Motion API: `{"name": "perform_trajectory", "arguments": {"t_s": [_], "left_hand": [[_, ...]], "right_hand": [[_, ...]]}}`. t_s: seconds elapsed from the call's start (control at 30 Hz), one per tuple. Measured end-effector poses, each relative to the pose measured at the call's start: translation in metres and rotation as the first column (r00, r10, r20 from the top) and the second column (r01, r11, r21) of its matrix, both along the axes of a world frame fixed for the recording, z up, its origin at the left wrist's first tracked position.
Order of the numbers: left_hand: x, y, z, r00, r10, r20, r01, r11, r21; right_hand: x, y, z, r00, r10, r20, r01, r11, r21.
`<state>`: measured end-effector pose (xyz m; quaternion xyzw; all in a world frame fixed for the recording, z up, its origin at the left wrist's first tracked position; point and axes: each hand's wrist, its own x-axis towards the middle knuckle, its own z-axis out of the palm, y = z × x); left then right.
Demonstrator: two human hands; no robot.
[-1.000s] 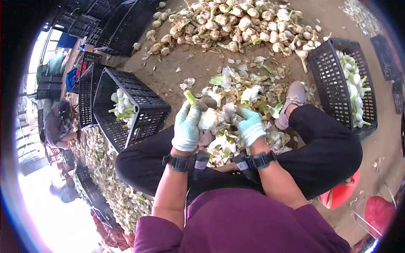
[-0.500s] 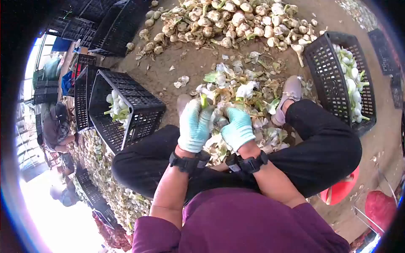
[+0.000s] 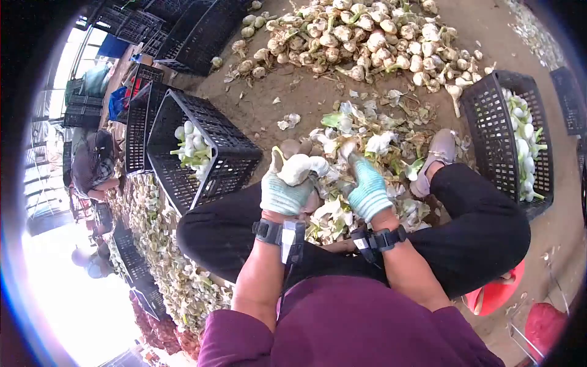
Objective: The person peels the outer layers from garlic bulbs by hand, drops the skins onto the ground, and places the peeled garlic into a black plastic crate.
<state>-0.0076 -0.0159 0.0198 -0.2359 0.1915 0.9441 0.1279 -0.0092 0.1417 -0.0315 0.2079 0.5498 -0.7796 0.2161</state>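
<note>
In my left hand [image 3: 286, 191], in a pale green glove with soiled fingertips, I grip a white garlic bulb [image 3: 298, 169]; its stem end points right and my thumb stands up beside it. My right hand [image 3: 369, 188], gloved the same way, is a short way to the right of the bulb. Its fingers look stretched and apart over the heap of garlic skins [image 3: 333, 221], though their tips are hard to make out against the litter. Both wrists wear dark straps with small devices.
Unpeeled garlic bulbs [image 3: 373, 40] lie piled on the ground ahead. Black crates with cleaned garlic stand left [image 3: 223, 137] and right [image 3: 489, 122]. Another person [image 3: 92, 162] is at far left, by a long bank of garlic [image 3: 162, 226]. A red object [image 3: 498, 290] lies behind my right knee.
My hands have separated, the right one moving away to the right. The bulb in my left hand now shows white and its green stem no longer points up. The view has shifted slightly.
</note>
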Motion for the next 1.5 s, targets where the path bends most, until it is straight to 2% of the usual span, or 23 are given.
{"name": "perform_trajectory", "arguments": {"t_s": [0.07,0.13,0.23,0.33,0.37,0.47,0.53,0.57,0.6,0.67,0.77,0.87,0.97,1.07,1.17,1.23,1.27,1.3,1.33,1.37,1.4,1.43,1.5], "left_hand": [[0.005,-0.001,-0.007,0.998,-0.060,0.001,0.060,0.996,0.069],[0.009,0.001,-0.014,0.992,-0.125,0.002,0.124,0.983,0.137],[0.004,0.011,0.002,0.986,-0.095,0.138,0.066,0.977,0.201],[-0.008,-0.016,-0.011,0.992,-0.030,0.125,0.076,0.922,-0.380],[-0.014,-0.036,-0.014,0.916,0.317,0.246,-0.312,0.948,-0.061],[-0.025,-0.056,0.031,0.899,0.431,0.076,-0.386,0.863,-0.326],[-0.023,-0.104,0.035,0.822,0.384,-0.421,-0.325,0.923,0.206],[-0.028,-0.119,0.051,0.755,0.588,-0.291,-0.550,0.809,0.207],[-0.032,-0.124,0.065,0.631,0.761,-0.152,-0.741,0.649,0.174],[-0.036,-0.122,0.071,0.576,0.791,-0.205,-0.740,0.612,0.279],[-0.067,-0.106,0.029,0.915,0.298,-0.273,-0.365,0.899,-0.243],[-0.125,-0.028,-0.016,0.997,-0.035,0.062,0.070,0.609,-0.790],[-0.196,0.025,-0.091,0.916,-0.344,0.205,0.205,-0.038,-0.978],[-0.255,0.075,-0.135,0.852,-0.392,0.348,-0.009,-0.674,-0.739],[-0.300,0.096,-0.161,0.757,-0.278,0.591,0.157,-0.801,-0.578],[-0.306,0.099,-0.166,0.673,-0.363,0.644,0.092,-0.823,-0.560],[-0.303,0.095,-0.173,0.717,-0.392,0.577,0.071,-0.782,-0.619],[-0.297,0.117,-0.144,0.725,-0.435,0.534,0.225,-0.584,-0.780],[-0.304,0.069,-0.219,0.824,-0.530,0.201,0.137,-0.158,-0.978],[-0.307,0.008,-0.278,0.738,-0.664,0.122,0.101,-0.069,-0.992],[-0.273,0.076,-0.162,0.714,-0.570,0.407,0.410,-0.130,-0.903],[-0.268,0.014,-0.223,0.683,-0.680,0.267,0.350,-0.015,-0.936],[-0.221,0.035,-0.154,0.713,-0.665,0.223,0.409,0.136,-0.902]], "right_hand": [[-0.004,0.006,0.043,0.615,0.414,-0.671,0.186,0.751,0.633],[0.001,0.003,0.043,0.517,0.448,-0.730,0.182,0.775,0.605],[0.001,0.004,0.052,0.654,0.477,-0.588,-0.045,0.800,0.598],[0.011,0.012,0.068,0.751,0.490,-0.442,-0.334,0.860,0.386],[0.013,0.013,0.063,0.768,0.467,-0.439,-0.343,0.878,0.334],[-0.003,0.025,0.063,0.815,0.519,-0.259,-0.416,0.834,0.361],[-0.001,0.016,0.022,0.811,0.269,-0.520,-0.067,0.925,0.374],[-0.007,0.023,0.028,0.676,0.479,-0.560,0.039,0.736,0.676],[-0.004,0.017,0.018,0.955,0.093,-0.281,-0.077,0.995,0.067],[-0.011,0.025,0.022,0.846,0.384,-0.371,-0.138,0.829,0.543],[-0.022,0.020,0.023,0.950,0.236,-0.205,-0.150,0.919,0.363],[-0.026,0.019,0.001,0.987,0.122,-0.101,-0.097,0.969,0.227],[-0.032,0.023,-0.013,0.989,0.093,-0.116,-0.053,0.948,0.314],[-0.039,0.024,-0.034,0.963,0.202,-0.176,-0.099,0.879,0.467],[-0.039,0.009,-0.051,1.000,0.006,-0.004,-0.005,0.979,0.206],[-0.068,0.041,-0.029,0.960,0.234,0.154,-0.267,0.931,0.249],[-0.048,0.022,-0.055,0.999,0.024,0.046,-0.037,0.953,0.300],[-0.044,0.012,-0.069,0.977,-0.194,0.083,0.162,0.942,0.293],[-0.048,0.016,-0.068,0.989,-0.147,0.030,0.127,0.927,0.353],[-0.049,0.015,-0.070,0.960,-0.279,0.019,0.256,0.902,0.347],[-0.052,0.016,-0.075,0.954,-0.295,0.060,0.259,0.906,0.334],[-0.052,0.013,-0.082,0.920,-0.392,0.030,0.378,0.902,0.207],[-0.054,0.018,-0.085,0.944,-0.329,0.011,0.311,0.903,0.297]]}}
